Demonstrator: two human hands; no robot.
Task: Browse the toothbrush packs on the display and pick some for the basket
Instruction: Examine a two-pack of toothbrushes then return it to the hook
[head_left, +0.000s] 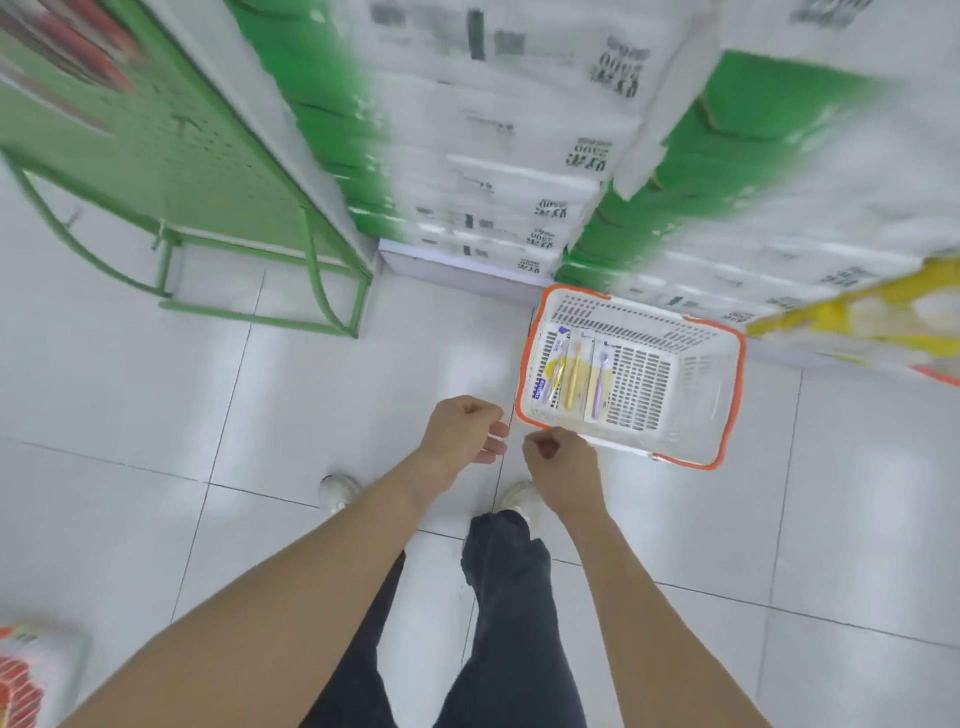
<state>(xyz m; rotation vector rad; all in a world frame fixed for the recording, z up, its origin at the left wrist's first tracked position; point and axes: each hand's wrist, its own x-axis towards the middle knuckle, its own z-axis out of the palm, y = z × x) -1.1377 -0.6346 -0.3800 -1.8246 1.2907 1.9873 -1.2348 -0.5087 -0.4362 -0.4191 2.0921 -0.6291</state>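
A white plastic basket with an orange rim stands on the tiled floor, right of centre. Toothbrush packs lie flat in its left half, showing a gold brush and purple brushes. My left hand hovers over the floor just left of the basket, fingers loosely curled and holding nothing. My right hand is curled into a fist above the basket's near left corner, with nothing visible in it. The two hands are a short gap apart.
A green pegboard display rack stands on thin legs at the upper left. Blurred stacks of white and green cartons rise behind the basket. Yellow packaging juts in at the right, and a red and white pack sits at the bottom left.
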